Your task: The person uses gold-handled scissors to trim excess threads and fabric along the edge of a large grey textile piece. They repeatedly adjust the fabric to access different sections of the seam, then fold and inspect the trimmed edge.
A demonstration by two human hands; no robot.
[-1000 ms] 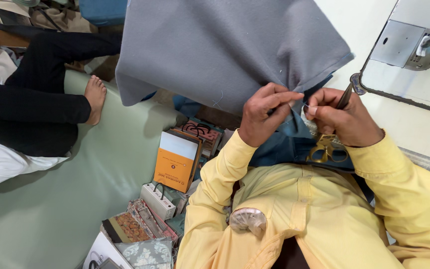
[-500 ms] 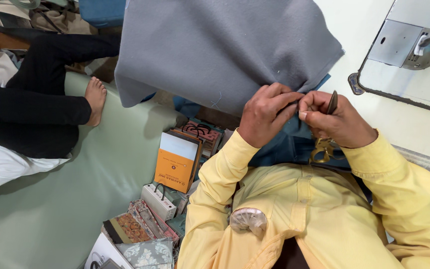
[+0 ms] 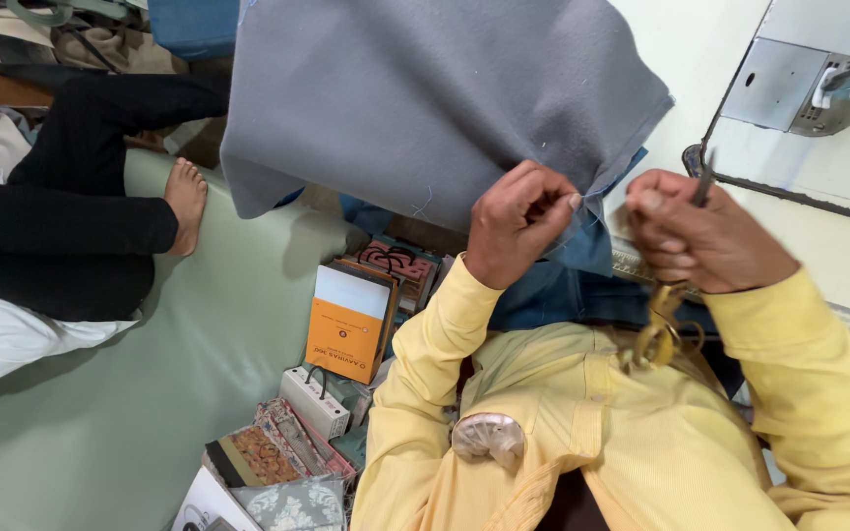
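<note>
Trimming cloth edge, mid-step.
Left hand (image 3: 518, 221) pinches grey cloth (image 3: 425, 98) at its lower edge; right hand (image 3: 705, 236), just beside, grip closed on scissors (image 3: 663, 315). Next cut likely needs blades at the pinched edge.

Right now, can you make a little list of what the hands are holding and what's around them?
Left hand: pinches the edge of the grey cloth, held up.
Right hand: grips scissors with brass-coloured handles, blades up.
Sewing machine: on the pale table, upper right.
Orange-and-white box: standing below the cloth, among paper bags.
Other person: bare foot, black trousers, at left.
</note>
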